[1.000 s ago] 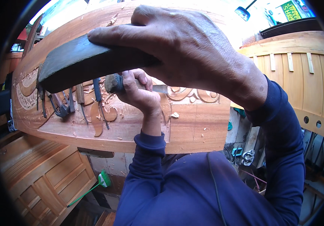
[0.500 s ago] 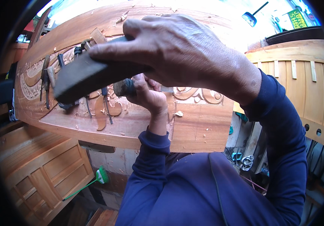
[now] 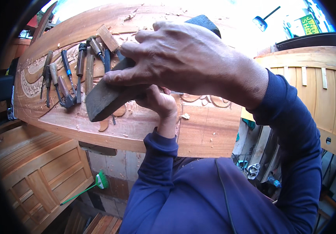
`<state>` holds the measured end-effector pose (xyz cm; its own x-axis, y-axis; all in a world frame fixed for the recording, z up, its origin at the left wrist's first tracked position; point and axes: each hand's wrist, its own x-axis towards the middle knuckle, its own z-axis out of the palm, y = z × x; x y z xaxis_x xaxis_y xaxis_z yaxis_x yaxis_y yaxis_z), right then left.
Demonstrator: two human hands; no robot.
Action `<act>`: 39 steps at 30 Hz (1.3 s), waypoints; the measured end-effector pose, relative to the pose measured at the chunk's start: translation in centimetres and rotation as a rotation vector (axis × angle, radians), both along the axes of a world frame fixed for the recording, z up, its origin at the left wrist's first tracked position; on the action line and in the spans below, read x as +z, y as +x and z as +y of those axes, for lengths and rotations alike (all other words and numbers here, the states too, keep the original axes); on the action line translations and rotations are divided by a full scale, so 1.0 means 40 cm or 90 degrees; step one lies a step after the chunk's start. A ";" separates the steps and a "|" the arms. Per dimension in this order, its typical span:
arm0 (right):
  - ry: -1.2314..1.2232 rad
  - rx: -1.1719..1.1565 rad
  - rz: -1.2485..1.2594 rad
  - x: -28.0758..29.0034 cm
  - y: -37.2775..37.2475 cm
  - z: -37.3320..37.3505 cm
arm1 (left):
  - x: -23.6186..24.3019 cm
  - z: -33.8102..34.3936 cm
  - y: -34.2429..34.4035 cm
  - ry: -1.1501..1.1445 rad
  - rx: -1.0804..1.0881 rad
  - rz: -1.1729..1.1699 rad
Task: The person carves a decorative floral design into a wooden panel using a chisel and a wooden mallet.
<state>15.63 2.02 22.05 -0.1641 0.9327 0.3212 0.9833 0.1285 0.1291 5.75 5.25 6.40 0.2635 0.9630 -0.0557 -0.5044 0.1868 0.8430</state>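
My right hand [image 3: 191,58] grips a long, dark, squared block [image 3: 100,102], tilted across the carved wooden board [image 3: 207,128]. Below it, my left hand [image 3: 162,102] is closed round a chisel, whose handle is hidden behind the block; a short bit of blade [image 3: 177,93] shows beyond my fingers, over the scroll carving [image 3: 218,100]. Several chisels and gouges [image 3: 54,74] lie loose on the board to the left of my hands, among wood shavings and carved shapes.
A panelled wooden door [image 3: 47,179] and a green broom [image 3: 101,180] are low at the left. A slatted wooden panel [image 3: 300,101] stands at the right, with assorted items [image 3: 253,170] below it. A dark rail [image 3: 304,41] runs at the back right.
My right hand and the block have swung down and rightward, the block's near end now lower and its far end showing beyond my hand. My left hand sits slightly further right.
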 end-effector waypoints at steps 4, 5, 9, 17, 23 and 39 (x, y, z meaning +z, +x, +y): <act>0.012 -0.060 0.167 0.017 -0.019 -0.020 | -0.037 -0.011 -0.009 0.050 0.032 -0.036; 0.016 -0.055 0.172 -0.001 -0.024 -0.013 | -0.057 -0.005 -0.022 0.030 0.037 -0.024; 0.018 -0.007 -0.016 -0.001 -0.031 -0.003 | -0.127 -0.003 -0.046 0.087 0.031 0.067; 0.130 -0.028 -0.046 -0.018 -0.087 0.020 | -0.135 -0.005 -0.073 0.112 0.025 0.055; -0.108 -0.058 0.013 -0.006 -0.080 -0.001 | 0.035 -0.042 -0.045 -0.212 -0.048 -0.147; 0.130 -0.213 0.238 0.004 0.020 -0.119 | 0.024 0.037 0.032 -0.004 -0.099 -0.037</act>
